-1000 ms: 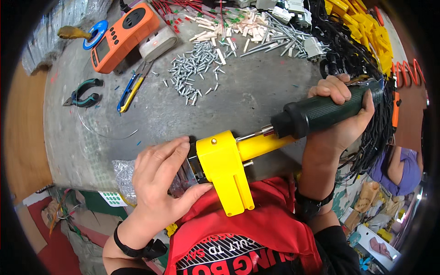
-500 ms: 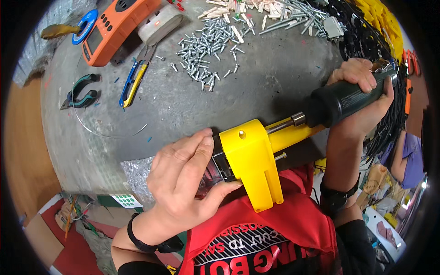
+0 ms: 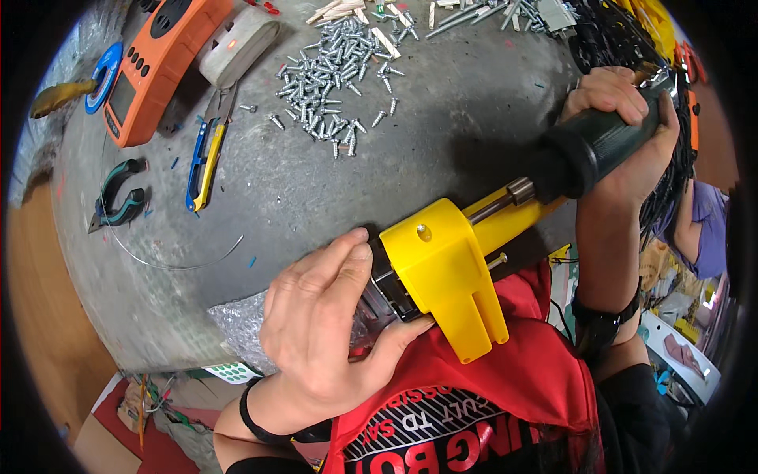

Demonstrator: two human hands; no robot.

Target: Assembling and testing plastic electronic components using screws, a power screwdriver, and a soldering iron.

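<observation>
My right hand (image 3: 634,180) is wrapped round a dark green power screwdriver (image 3: 592,150) that slants down to the left. Its metal shaft runs to a yellow plastic housing (image 3: 434,257); the tip is hidden at the housing's side. With fingers on top and thumb below, my left hand (image 3: 316,316) grips the black and clear end part (image 3: 388,286) attached to the housing. A small screw (image 3: 497,261) sticks out of the housing's right side, under the shaft. The housing lies at the near table edge, over my red apron (image 3: 545,379).
A heap of silver screws (image 3: 332,83) lies on the grey table (image 3: 316,193). To the left are a yellow-blue cutter knife (image 3: 207,164), green-handled pliers (image 3: 122,193) and an orange meter (image 3: 158,67). Black cables (image 3: 604,39) pile at far right. Another person's arm (image 3: 693,221) shows beyond.
The view has shifted, so the table things sit farther left. My hands keep their grips on the screwdriver and the housing's end part, and the shaft still meets the housing.
</observation>
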